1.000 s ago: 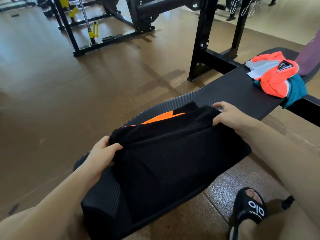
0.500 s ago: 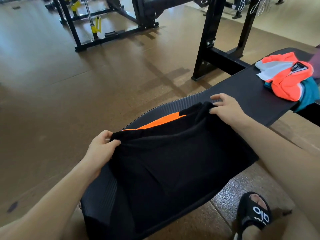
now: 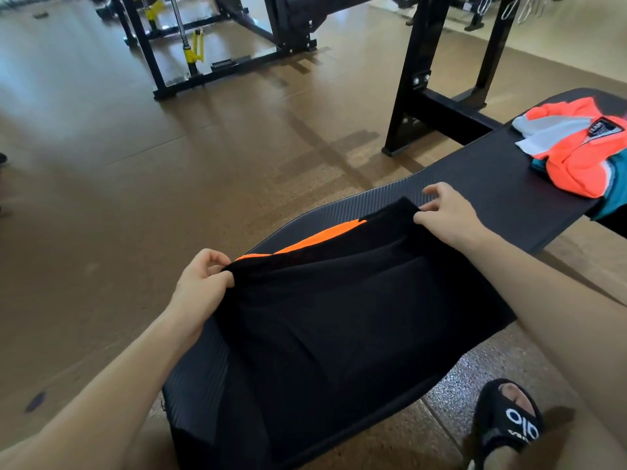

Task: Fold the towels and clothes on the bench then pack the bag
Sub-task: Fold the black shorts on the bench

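A black fabric garment with an orange panel lies spread across the near end of the black ribbed padded tabletop. The left hand pinches its far left corner, fingers clamped on the cloth; the right hand pinches the far right corner likewise. An orange, grey and teal garment lies well apart at the far end.

My left hand and right hand pinch the far corners of a black garment spread on the bench. At two o'clock, an orange garment lies on the same bench.
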### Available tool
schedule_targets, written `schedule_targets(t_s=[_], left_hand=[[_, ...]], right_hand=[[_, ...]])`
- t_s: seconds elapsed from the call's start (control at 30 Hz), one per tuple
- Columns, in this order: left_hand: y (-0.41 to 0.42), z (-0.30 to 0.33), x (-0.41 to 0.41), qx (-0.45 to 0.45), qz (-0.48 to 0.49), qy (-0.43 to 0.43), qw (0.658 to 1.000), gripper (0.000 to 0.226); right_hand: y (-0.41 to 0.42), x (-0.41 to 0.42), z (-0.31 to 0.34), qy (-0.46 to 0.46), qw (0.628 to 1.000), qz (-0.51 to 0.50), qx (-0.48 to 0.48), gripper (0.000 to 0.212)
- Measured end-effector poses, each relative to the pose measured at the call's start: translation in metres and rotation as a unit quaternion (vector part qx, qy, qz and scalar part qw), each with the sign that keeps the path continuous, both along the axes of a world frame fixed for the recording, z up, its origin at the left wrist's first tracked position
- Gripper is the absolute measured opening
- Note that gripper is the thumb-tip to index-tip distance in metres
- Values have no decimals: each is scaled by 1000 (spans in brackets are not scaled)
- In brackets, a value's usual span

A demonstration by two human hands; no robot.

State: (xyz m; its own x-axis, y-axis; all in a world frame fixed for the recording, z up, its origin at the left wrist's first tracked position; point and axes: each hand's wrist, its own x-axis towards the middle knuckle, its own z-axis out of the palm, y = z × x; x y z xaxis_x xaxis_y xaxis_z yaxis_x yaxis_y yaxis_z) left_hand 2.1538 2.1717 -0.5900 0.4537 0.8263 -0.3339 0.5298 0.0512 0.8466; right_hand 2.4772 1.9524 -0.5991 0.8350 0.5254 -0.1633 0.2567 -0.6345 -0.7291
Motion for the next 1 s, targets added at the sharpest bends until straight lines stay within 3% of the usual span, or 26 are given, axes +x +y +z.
schedule_targets(t_s=[0.13,0.3,0.43,0.57,0.67,0.83,1.0], left_hand=[[-1,2,3,9,-19,-5,1000,11],[2,-4,3,118,-36,-9,992,5],[4,-15,2,135,-35,39,989,9],[10,-22,3,166,-37,91,981,9],[13,-19,5,148,-48,117,981,23],[10,-13,7,137,-104,181,968,38],[10,-7,11,138,-147,173,964,13]], right_hand=[[6,0,-3,-27,999,-1,18,50],[13,-1,-2,-78,994,-37,72,36],[13,1,-14,-69,996,-37,31,34],[16,2,-16,-87,996,-14,-2,38],[20,1,-13,-121,991,37,-31,55],[36,-8,-9,-205,945,219,-130,76],[45,-11,-9,-312,899,235,-199,60]])
